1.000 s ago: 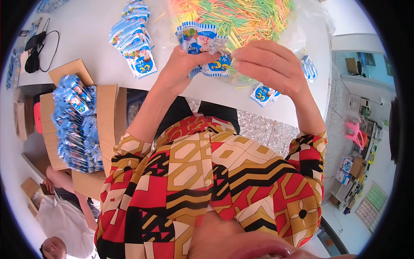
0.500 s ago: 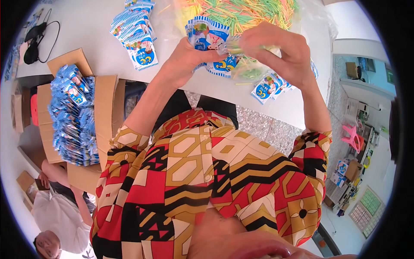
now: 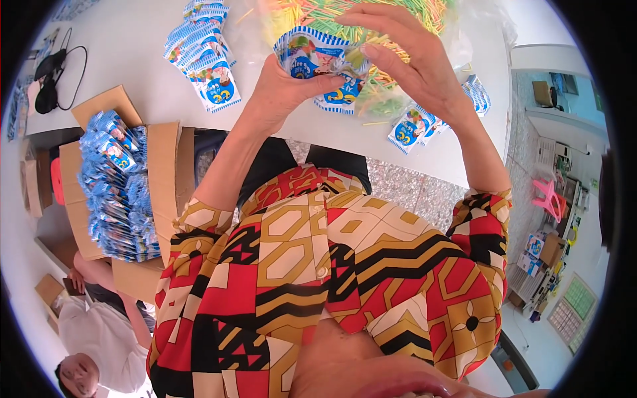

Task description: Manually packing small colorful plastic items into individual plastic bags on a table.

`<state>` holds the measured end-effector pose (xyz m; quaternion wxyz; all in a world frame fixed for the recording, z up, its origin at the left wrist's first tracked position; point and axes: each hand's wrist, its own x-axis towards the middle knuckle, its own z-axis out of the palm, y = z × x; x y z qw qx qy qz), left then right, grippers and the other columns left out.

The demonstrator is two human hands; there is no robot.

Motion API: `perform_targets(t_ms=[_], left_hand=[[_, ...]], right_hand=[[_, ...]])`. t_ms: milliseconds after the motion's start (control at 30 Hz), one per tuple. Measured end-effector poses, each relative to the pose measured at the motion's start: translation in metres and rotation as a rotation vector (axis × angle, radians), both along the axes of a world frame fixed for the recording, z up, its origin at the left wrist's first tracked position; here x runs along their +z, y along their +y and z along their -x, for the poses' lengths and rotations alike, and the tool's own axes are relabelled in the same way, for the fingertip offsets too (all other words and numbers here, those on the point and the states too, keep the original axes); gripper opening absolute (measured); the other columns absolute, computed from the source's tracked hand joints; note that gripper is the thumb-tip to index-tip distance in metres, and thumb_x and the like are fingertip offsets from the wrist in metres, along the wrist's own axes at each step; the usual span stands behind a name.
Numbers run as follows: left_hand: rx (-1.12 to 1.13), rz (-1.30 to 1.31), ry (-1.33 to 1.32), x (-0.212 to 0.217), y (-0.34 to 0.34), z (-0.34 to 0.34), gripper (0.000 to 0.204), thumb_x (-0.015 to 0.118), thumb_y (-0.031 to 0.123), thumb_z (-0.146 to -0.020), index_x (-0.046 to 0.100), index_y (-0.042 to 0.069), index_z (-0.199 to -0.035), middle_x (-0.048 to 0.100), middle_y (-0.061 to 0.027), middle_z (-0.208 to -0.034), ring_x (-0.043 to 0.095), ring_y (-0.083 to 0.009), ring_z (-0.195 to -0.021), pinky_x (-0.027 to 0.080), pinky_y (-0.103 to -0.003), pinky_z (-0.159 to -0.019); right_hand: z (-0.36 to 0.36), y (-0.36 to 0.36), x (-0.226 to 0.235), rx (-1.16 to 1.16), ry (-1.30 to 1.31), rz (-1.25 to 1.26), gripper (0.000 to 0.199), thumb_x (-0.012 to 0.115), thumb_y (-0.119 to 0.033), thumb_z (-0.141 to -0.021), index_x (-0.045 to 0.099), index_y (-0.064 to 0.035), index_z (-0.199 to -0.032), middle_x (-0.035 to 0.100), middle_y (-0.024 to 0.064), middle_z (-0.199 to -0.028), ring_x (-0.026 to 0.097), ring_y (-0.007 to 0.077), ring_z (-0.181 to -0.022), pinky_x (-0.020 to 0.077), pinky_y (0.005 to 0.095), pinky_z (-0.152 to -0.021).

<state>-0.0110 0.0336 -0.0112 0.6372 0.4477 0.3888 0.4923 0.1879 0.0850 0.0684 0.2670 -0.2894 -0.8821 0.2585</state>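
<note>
While the head camera looks down over a patterned red, gold and black shirt (image 3: 318, 265), both hands meet above the far edge of the white worktop (image 3: 133, 60). The left hand (image 3: 282, 89) is closed around a small blue-and-white packet (image 3: 312, 56) with a striped top edge and a cartoon picture, thumb laid across its front, seemingly to keep it steady. The right hand (image 3: 415, 63) curves over the packet's upper right side, fingers bent and half closed; its fingertips touch the packet's top, though whether they pinch anything I cannot tell. Held up like this, the packet sits just in front of a heap of thin yellow, green and pink sticks (image 3: 371, 20) in clear wrap, close enough to reach without stretching.

More packets of the same kind lie about: a fanned stack (image 3: 209, 53) on the worktop to the left, and a few loose ones (image 3: 415, 126) under the right wrist. Left of the worktop, an open cardboard box (image 3: 162, 172) holds a dense pile of blue packets (image 3: 113, 186) (probably where the stock is gathered). Black cable and a dark object (image 3: 50, 83) rest at the far left. Another person in a white top (image 3: 99, 338) sits low at the lower left.
</note>
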Motion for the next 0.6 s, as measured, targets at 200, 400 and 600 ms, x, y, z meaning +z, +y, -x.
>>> perform_targets(t_ms=[200,400,600], left_hand=[[0.008,0.003,-0.004,0.000,0.002,0.000,0.038,0.077,0.006,-0.072,0.060,0.003,-0.106,0.066,-0.0049,-0.097,0.063,-0.0107,-0.086,0.050,-0.026,-0.078],[0.071,0.025,-0.097,0.007,0.000,0.005,0.037,0.075,0.003,-0.073,0.060,0.002,-0.106,0.066,-0.0046,-0.098,0.063,-0.0107,-0.086,0.050,-0.027,-0.078],[0.138,0.032,-0.062,0.005,0.000,0.007,0.035,0.075,0.003,-0.072,0.061,0.001,-0.104,0.066,-0.0048,-0.097,0.062,-0.0104,-0.085,0.051,-0.027,-0.078]], right_hand=[[0.008,0.002,0.000,0.104,0.123,0.223,0.038,0.050,-0.019,-0.092,0.050,-0.0046,-0.127,0.053,0.0150,-0.120,0.048,0.0242,-0.113,0.0377,0.0371,-0.095],[0.005,0.001,-0.051,-0.025,0.624,0.664,0.024,0.056,-0.010,-0.090,0.057,-0.0023,-0.113,0.061,0.0056,-0.106,0.057,0.0113,-0.092,0.0450,0.0238,-0.079],[0.011,-0.003,-0.068,-0.112,0.502,0.644,0.018,0.053,-0.009,-0.092,0.059,0.0010,-0.106,0.064,0.0027,-0.093,0.056,0.0067,-0.086,0.0435,0.0213,-0.078]])
